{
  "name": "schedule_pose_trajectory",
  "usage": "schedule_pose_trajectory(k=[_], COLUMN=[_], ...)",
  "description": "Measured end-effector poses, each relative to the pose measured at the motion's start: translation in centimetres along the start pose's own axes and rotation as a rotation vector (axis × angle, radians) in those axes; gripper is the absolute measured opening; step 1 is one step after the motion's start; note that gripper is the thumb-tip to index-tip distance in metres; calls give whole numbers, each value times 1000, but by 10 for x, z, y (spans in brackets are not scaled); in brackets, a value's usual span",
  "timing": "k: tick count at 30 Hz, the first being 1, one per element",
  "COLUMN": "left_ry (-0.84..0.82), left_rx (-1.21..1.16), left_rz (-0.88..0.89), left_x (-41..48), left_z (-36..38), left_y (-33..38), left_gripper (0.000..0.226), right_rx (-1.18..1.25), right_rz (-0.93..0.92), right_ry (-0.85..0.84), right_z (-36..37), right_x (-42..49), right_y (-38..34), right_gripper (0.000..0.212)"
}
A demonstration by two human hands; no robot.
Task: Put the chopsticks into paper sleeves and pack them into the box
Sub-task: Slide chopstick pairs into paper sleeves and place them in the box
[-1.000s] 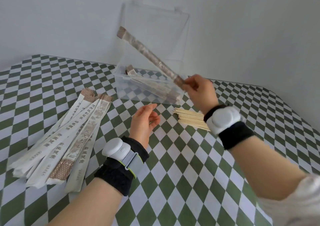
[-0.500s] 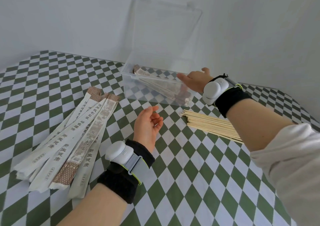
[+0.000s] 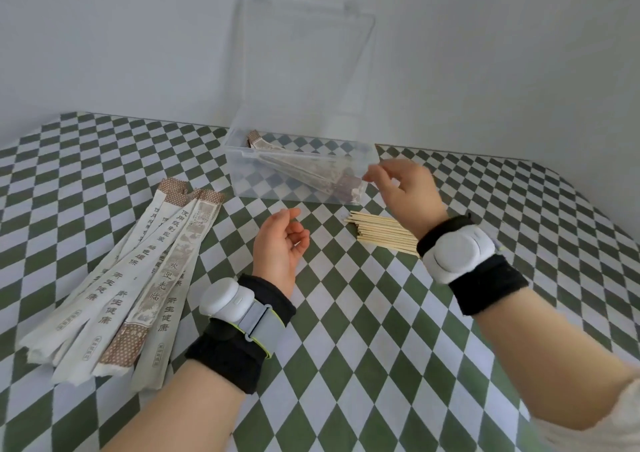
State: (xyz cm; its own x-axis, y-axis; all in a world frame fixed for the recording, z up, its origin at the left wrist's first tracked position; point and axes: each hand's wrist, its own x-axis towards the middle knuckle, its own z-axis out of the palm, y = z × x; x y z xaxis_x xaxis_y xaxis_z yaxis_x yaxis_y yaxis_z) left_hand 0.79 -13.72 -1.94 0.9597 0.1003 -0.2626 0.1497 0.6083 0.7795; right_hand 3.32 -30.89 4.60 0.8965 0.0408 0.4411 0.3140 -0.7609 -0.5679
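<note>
A clear plastic box stands at the back of the table with its lid raised. Several sleeved chopsticks lie slanted inside it. My right hand hovers just right of the box's front corner, fingers loosely curled, holding nothing. Bare wooden chopsticks lie in a pile below that hand. My left hand is held palm up over the table's middle, fingers relaxed and empty. A fan of empty paper sleeves lies to the left.
The table wears a green and white checked cloth. A pale wall rises right behind the box. The raised lid leans against it.
My right hand carried a sleeved pair into the box, let it go and drew back to the box's right corner. The left hand stayed in place.
</note>
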Motion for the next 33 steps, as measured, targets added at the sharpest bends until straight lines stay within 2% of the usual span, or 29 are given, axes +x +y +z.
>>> schedule_pose_trajectory(k=[4,7,9,12,13,15,17,20,24,27,30,33], left_ry=[-17,-53,-47,74,129,202,213,203,227,219,209,243], left_rx=[132,332,571,1178,1379,1655,1822,1862,1712,1735,1797,1764], left_rz=[-2,-25,51,302,325,248,139,95,180,293,311,357], left_x=[-11,-12,-7,5,8,13,9,4,0,2,6,7], left_z=[2,-4,-14,-43,-55,-73,-82,-84,-81,-78,-79,-81], left_y=[2,22,43,79,88,101,104,101,104,112,120,128], left_gripper=[11,6,6,14,20,28,32,35,41,32,20,13], right_rx=[10,29,39,19,13,10,21,27,27,20,21,23], right_rz=[139,137,115,83,64,47,51,54,59,57,61,64], right_ry=[-142,-133,-110,-127,-144,-159,-153,-157,-167,-166,-170,-175], right_z=[22,33,36,36,35,35,35,36,35,35,35,35], right_x=[-53,-75,-83,-86,-86,-85,-84,-84,-85,-85,-85,-85], right_y=[24,34,35,32,31,31,31,31,30,30,30,30], right_gripper=[21,19,17,17,16,16,16,16,16,16,16,16])
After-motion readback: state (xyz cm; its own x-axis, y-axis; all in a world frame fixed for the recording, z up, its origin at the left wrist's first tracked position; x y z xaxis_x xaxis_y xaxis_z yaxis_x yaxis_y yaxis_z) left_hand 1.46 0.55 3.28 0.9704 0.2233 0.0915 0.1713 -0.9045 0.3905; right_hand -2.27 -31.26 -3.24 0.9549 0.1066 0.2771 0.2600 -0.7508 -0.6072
